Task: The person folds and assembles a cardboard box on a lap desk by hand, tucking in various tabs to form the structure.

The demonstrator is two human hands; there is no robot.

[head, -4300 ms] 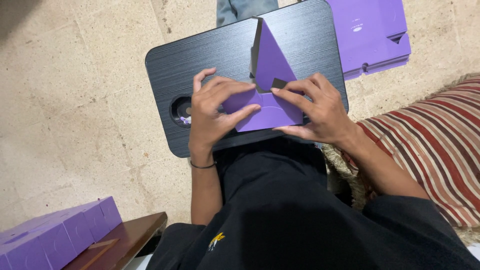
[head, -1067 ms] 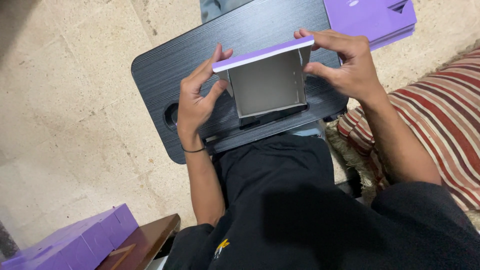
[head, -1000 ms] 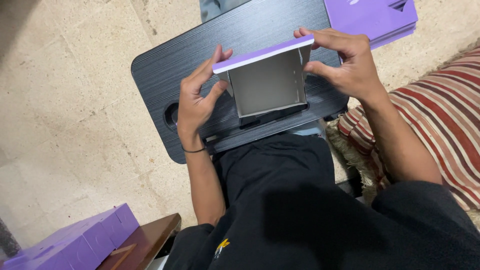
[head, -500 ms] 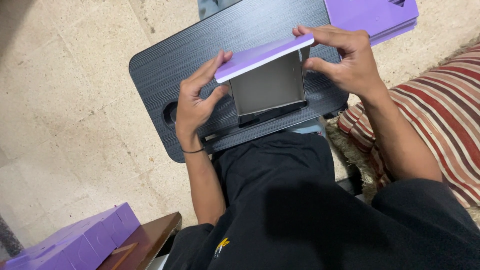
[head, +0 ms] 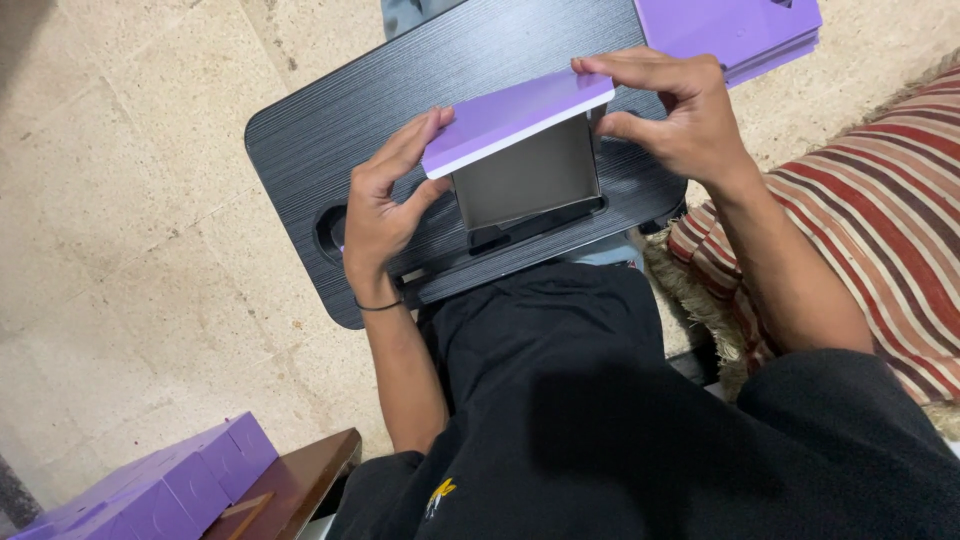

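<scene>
Above the black worktop, the left hand and right hand are each keeping a holding grip on a purple box, its grey interior showing nothing inside.

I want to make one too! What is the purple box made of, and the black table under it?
The purple box looks like cardboard: matte purple outside, grey inside, a white edge where the sheet is cut. Both hands hold it, left hand, right hand. The black table looks like wood-grain laminate board, judging by its fine streaks.
</scene>
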